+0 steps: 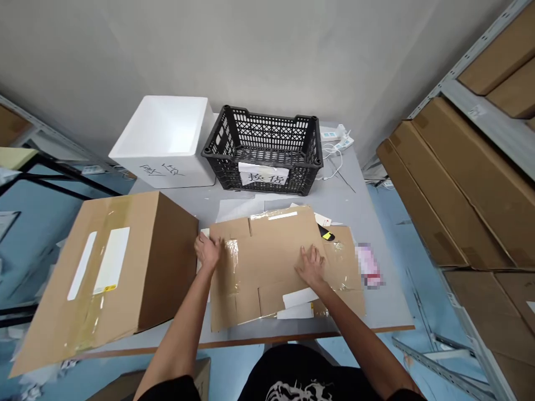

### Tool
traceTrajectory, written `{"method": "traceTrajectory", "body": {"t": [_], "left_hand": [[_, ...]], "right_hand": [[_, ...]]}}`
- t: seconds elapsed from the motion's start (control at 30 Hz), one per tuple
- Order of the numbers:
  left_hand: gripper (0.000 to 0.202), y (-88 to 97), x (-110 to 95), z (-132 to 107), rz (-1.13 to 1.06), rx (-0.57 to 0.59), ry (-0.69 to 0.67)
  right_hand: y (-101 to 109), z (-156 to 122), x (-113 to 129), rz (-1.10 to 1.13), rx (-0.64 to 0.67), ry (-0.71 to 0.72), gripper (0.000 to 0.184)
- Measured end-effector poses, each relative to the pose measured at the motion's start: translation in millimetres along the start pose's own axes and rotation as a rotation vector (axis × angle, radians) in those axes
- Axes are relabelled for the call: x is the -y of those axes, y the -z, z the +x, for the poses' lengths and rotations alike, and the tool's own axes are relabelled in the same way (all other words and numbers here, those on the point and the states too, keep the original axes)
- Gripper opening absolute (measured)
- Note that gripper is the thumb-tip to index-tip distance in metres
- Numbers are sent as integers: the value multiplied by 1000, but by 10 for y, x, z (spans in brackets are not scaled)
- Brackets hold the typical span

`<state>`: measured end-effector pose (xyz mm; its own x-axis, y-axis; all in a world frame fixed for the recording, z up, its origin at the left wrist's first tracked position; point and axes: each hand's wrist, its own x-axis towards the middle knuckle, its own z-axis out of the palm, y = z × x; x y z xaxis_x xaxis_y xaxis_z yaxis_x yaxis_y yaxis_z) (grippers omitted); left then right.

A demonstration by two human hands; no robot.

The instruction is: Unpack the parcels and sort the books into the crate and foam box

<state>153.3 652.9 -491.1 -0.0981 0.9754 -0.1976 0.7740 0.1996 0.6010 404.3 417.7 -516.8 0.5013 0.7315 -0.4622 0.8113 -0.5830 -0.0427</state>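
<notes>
Flattened cardboard carton [261, 267] lies on a grey work table [384, 301] right in front of the person, with clear packing tape across it, and both hands are on it. Right hand [310, 266] is spread out and pressing down on the board. Left hand [208, 250] sits at the carton's left edge with the fingers curled a bit; can't tell if it's actually pinching the board or just resting there.

My read is that this is the smoothing-out step, getting the board to lie flat. Next move probably calls for sliding that board clear, since a second carton [125, 267], boxy and taped, sits just beside it, overhanging the table's left side.

Count-wise: two cartons on the table, one white foam box [161, 139] with marker writing, one black plastic crate [263, 145] with one paper label [263, 175], and two white strips [296, 305] at the flat board's near edge. Metal shelving [489, 125] on the right holds stacked flat cartons [480, 189], at least three, hard to count exactly.
</notes>
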Motion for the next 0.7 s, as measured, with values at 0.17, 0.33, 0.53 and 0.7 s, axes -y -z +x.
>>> {"method": "traceTrajectory", "body": {"t": [0.17,0.33,0.53,0.7], "left_hand": [[53,-468,-230,-1096,400,164,-594],[72,-889,-322,-2501,405,483,-1056],[85,-1103,-312,-2807,516,492,-1038],[88,-1104,-299,-2596,629,440,-998]], "right_hand": [[193,-38,-232,136,-29,57,65],[6,-456,-861,288,-280,-240,59],[-570,-1031,-1400,379,-190,-569,62],[-549,-1002,-1511,443,-108,-684,60]]}}
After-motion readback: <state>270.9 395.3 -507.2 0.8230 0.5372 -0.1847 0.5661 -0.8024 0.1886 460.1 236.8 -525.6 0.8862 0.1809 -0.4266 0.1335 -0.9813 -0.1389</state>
